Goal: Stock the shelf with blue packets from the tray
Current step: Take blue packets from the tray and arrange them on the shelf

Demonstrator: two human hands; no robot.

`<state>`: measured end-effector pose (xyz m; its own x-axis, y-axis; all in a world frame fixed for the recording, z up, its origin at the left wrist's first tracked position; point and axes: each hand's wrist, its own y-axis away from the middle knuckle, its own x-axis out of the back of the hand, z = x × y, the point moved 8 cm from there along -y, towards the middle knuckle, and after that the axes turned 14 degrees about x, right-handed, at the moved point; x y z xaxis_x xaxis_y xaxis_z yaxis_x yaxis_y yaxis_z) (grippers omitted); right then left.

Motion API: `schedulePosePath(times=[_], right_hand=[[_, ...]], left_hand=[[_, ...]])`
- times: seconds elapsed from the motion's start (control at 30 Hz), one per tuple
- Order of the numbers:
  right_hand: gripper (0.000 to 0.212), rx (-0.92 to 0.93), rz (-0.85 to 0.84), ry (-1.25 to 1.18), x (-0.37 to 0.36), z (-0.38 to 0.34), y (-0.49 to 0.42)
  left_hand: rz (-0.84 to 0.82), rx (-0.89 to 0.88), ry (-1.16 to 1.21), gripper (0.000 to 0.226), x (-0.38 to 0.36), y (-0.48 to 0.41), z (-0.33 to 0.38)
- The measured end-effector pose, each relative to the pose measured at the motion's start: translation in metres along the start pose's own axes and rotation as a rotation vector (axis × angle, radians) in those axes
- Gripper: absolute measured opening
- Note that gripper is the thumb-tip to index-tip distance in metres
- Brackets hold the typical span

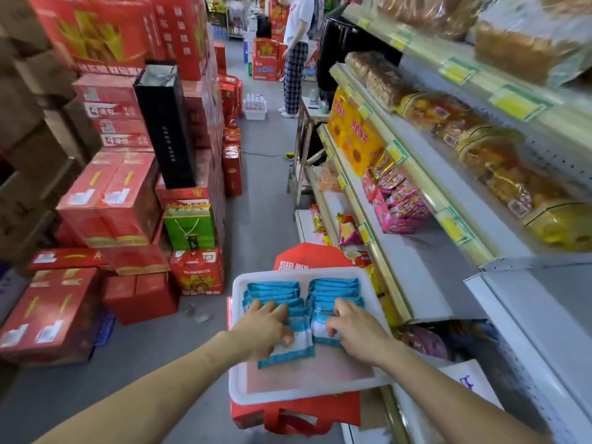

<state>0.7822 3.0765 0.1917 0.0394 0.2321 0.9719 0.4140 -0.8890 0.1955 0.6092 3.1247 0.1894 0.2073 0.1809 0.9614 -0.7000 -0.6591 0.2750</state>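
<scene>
A white tray rests on a red box in the aisle and holds two rows of blue packets. My left hand is on the left row, its fingers curled round the nearest blue-and-white packet. My right hand pinches the front packet of the right row. A bare stretch of the white shelf lies to the right of the tray, beyond a pile of pink snack bags.
Red cartons are stacked along the left of the aisle, with a green gift bag among them. Bread and snack bags fill the upper shelves on the right. A person stands far down the aisle.
</scene>
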Motion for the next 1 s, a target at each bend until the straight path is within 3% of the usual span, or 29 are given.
schedulePosePath(times=[0.1, 0.27, 0.57, 0.77, 0.9, 1.0], right_hand=[[0.028, 0.001, -0.021, -0.077, -0.014, -0.001, 0.004], [0.017, 0.024, -0.026, -0.153, -0.021, 0.000, 0.008], [0.020, -0.032, -0.014, -0.214, -0.022, 0.002, 0.020], [0.032, -0.019, -0.089, -0.232, -0.018, -0.002, 0.023], [0.042, -0.028, -0.123, -0.230, 0.023, 0.003, 0.024], [0.045, -0.075, -0.074, -0.247, 0.096, 0.015, 0.027]], left_hand=[[-0.055, -0.036, 0.040, 0.021, -0.011, 0.000, 0.007], [-0.191, 0.025, 0.131, 0.022, -0.022, -0.003, 0.013], [-0.316, 0.113, 0.118, 0.050, -0.043, -0.005, 0.024], [-0.362, 0.060, 0.373, 0.025, -0.032, -0.001, 0.024], [-0.302, 0.006, 0.459, 0.028, 0.010, -0.009, 0.012], [-0.221, -0.059, 0.413, 0.032, 0.073, -0.029, -0.007]])
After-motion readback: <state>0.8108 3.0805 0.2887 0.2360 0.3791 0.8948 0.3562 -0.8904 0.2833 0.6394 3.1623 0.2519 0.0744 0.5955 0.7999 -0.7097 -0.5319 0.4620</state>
